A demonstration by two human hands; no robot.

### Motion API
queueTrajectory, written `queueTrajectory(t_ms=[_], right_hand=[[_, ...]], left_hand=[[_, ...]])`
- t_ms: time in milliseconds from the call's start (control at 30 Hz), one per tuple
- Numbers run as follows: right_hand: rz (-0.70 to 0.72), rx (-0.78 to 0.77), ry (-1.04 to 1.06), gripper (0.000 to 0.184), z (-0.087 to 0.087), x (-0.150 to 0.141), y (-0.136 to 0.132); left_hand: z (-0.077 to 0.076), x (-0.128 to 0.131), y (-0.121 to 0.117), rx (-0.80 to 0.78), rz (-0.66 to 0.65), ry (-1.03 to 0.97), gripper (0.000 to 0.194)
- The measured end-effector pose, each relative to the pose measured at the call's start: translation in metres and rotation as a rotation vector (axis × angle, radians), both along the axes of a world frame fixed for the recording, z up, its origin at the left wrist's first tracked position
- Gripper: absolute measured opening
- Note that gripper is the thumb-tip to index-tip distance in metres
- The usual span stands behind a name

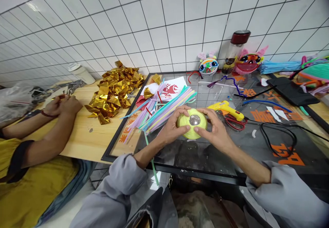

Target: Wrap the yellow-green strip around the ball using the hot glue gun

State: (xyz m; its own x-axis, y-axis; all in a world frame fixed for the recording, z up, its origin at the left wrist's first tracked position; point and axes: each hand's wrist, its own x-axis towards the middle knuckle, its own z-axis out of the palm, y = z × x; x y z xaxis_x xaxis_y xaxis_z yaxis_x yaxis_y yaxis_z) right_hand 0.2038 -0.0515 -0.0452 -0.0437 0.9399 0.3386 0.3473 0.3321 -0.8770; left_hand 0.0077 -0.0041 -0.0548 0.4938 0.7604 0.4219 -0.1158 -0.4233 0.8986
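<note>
Between my two hands is a pale yellow round ball (190,128), wrapped in rings that look like pipe cleaners, with a bare see-through patch at its top. My left hand (177,127) curls round its left side, the thumb on the front. Round the right side closes my right hand (214,128), its thumb pressing near the patch. Just left of the ball lies a bundle of lilac, teal and yellow pipe cleaners (169,110). A yellow glue gun (227,110) lies close behind my right hand, partly over red-handled scissors (235,123).
A co-worker's hands (63,106) work at the left beside a heap of gold foil pieces (115,91). Along the wall stand two decorated animal-face balls (208,65) and a bottle (233,51). A black cable (280,125) and a black pouch (293,91) lie at the right.
</note>
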Motion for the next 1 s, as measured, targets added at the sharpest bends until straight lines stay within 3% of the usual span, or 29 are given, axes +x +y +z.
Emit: queueTrajectory(t_ms=[200, 500, 867, 1000], right_hand=[[-0.088, -0.002, 0.001, 0.050, 0.002, -0.011, 0.000], [-0.106, 0.017, 0.009, 0.048, 0.002, -0.016, -0.001], [-0.081, 0.072, -0.013, 0.053, -0.003, -0.016, -0.005], [-0.064, 0.055, -0.018, 0.055, -0.003, -0.014, -0.006]], left_hand=[[0.004, 0.003, -0.003, -0.015, 0.047, 0.014, 0.038], [0.001, 0.003, -0.002, 0.064, 0.107, 0.064, 0.043], [0.000, -0.005, -0.005, 0.130, 0.071, 0.127, 0.034], [-0.002, -0.007, -0.004, 0.196, 0.060, 0.155, 0.045]])
